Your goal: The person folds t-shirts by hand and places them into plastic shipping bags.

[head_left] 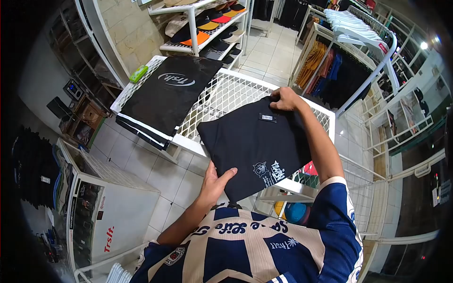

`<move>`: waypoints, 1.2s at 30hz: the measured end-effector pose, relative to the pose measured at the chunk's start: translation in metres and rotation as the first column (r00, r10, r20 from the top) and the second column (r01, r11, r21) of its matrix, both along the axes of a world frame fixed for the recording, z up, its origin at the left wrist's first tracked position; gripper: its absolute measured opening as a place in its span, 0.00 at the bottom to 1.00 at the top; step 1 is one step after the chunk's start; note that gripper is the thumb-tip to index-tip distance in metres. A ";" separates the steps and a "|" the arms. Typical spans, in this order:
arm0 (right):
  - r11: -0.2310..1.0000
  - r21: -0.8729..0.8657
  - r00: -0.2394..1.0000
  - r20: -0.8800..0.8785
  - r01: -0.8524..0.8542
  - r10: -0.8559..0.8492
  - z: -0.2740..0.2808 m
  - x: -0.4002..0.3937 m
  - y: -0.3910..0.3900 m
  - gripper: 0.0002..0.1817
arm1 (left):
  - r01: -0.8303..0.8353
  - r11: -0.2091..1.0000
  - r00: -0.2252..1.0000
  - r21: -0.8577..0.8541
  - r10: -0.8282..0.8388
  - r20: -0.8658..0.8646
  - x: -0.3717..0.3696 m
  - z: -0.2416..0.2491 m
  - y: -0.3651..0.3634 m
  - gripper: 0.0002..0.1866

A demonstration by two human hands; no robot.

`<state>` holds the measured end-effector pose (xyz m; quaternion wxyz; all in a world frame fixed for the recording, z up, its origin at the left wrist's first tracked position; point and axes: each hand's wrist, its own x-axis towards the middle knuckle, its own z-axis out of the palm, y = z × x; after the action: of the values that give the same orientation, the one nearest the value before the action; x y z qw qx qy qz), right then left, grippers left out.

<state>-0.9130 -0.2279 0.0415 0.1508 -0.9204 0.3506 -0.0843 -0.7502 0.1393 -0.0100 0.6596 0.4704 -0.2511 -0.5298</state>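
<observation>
Both our left hand (213, 185) and right hand (285, 100) grip a folded black shirt (250, 137). It overhangs the mesh desk (191, 145).

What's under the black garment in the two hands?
The white mesh table shows around the black garment. Something red shows by the garment's lower right edge; can't tell what. Anything directly beneath the cloth is covered, so can't be seen.

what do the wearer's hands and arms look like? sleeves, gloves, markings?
Left hand and right hand: no gloves. Forearms bare. Right sleeve: short, navy, pale cuff, pale patterned stripe. Left sleeve: navy, partly visible. Shirt: navy and beige blocks, dark lettering on chest.
</observation>
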 end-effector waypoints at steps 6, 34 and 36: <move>0.998 -0.044 0.998 0.052 0.037 -0.035 0.019 -0.023 0.021 0.25 | 0.022 0.999 0.992 -0.042 -0.016 0.126 0.018 0.009 -0.010 0.28; 0.323 0.291 0.211 0.357 0.900 -0.910 -0.012 -0.138 0.334 0.26 | 0.484 0.874 -0.105 -0.039 0.103 0.989 -0.027 0.031 -0.217 0.30; 0.274 0.242 0.199 0.295 0.931 -0.934 -0.011 -0.139 0.330 0.23 | 0.255 0.960 -0.124 0.116 -0.087 0.988 -0.028 0.042 -0.198 0.29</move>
<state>-1.0516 0.1022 0.0304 0.1388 -0.4842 0.7969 -0.3335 -0.7784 -0.0588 0.0319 0.2076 0.6312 -0.7438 -0.0731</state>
